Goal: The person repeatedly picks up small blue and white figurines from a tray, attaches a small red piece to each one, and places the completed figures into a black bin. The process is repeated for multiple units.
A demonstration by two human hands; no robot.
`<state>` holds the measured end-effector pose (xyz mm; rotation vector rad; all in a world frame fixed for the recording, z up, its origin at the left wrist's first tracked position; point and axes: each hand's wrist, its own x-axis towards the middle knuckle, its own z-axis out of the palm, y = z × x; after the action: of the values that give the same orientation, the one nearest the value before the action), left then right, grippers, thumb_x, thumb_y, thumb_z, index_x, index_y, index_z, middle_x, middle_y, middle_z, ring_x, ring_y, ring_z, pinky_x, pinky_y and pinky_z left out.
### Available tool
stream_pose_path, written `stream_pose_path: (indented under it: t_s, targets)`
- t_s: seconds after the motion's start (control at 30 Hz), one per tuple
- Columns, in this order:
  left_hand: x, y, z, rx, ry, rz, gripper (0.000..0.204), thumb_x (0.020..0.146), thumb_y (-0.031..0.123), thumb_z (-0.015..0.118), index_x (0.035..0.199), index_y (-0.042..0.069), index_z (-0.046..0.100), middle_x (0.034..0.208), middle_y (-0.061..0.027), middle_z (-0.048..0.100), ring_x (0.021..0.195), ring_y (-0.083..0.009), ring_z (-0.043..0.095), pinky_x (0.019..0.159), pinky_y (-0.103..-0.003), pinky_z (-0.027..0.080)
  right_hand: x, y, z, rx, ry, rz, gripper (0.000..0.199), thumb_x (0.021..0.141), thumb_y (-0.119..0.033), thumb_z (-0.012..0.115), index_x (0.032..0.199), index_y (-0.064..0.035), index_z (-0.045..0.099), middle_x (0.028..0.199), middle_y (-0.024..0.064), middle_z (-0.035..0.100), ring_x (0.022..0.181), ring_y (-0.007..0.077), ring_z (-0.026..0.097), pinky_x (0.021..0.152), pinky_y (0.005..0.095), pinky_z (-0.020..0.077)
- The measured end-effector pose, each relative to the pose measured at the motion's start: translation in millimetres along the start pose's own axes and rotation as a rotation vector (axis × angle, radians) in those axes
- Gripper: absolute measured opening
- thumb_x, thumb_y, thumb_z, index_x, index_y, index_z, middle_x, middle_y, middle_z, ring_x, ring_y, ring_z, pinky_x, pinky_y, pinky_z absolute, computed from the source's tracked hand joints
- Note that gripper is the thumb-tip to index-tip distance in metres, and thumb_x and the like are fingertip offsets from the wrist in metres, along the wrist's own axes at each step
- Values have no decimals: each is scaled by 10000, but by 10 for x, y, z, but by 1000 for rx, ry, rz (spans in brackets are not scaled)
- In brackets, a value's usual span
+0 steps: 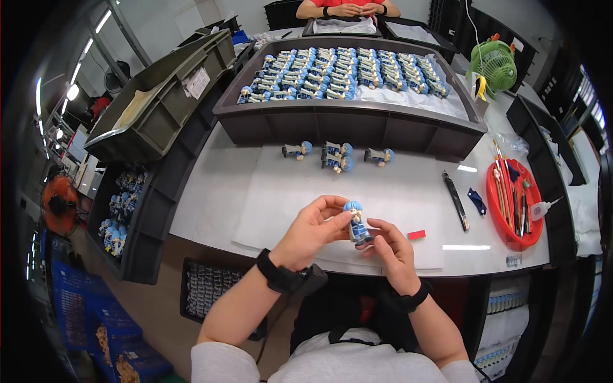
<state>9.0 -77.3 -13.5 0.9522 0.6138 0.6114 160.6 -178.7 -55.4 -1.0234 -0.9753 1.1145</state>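
Observation:
A small blue-haired figurine (355,220) in a blue and white outfit is held upright over the near side of the white table. The fingers and thumb of my left hand (314,228) are closed round its upper body. At its dark feet, my right hand (392,250) grips with thumb and fingers. Beyond my hands lie similar figurines: one on the left (297,150), two side by side in the middle (336,157), and one on the right (379,156). A small red block (416,235) rests just right of my right hand.
A large dark crate (345,118) of figurine rows stands at the back. Rightward are a black pen-like tool (455,200), a red tray (532,240) of brushes and a green fan (493,66). Crates (137,223) flank the left. Across the table, another person's hands (359,9) work.

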Motion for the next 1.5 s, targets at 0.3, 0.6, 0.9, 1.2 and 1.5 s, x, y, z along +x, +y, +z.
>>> stream_pose_path:
  t_s: [0.3,0.6,0.9,1.2,1.5]
  targets:
    - [110,-542,15,-88,99,184,267,879,42,518,1133,-10,455,1042,-97,564,926,-160,577,837,-317,485,-9,9,-89,43,58,58,330,927,-152,437,1198,37,422,953,146,584,824,210,625,709,279,507]
    - [82,-597,24,-171,125,220,318,866,93,568,1159,-3,494,1034,-87,562,903,-128,564,816,-260,492,-23,126,-91,3,105,-71,400,814,8,588,1186,3,440,1115,101,511,971,149,536,811,264,468]
    - [88,-591,43,-157,144,216,318,856,103,589,1145,-5,510,987,-76,578,889,-117,564,788,-256,503,-24,128,-72,-58,170,-108,484,743,48,654,1179,-8,451,1113,80,503,986,140,511,821,262,456]
    - [101,-621,33,10,175,154,307,861,130,588,1117,-23,518,910,-74,603,769,-109,601,714,-236,520,-39,151,-60,-14,227,-121,548,690,17,725,1172,-18,466,1043,65,510,913,117,505,765,235,452]
    - [88,-578,26,-54,159,79,285,885,133,544,1133,-9,534,935,-72,609,796,-119,605,720,-252,524,-52,165,-75,-32,179,-118,517,720,4,709,1175,-15,466,958,40,506,838,103,528,763,222,463]
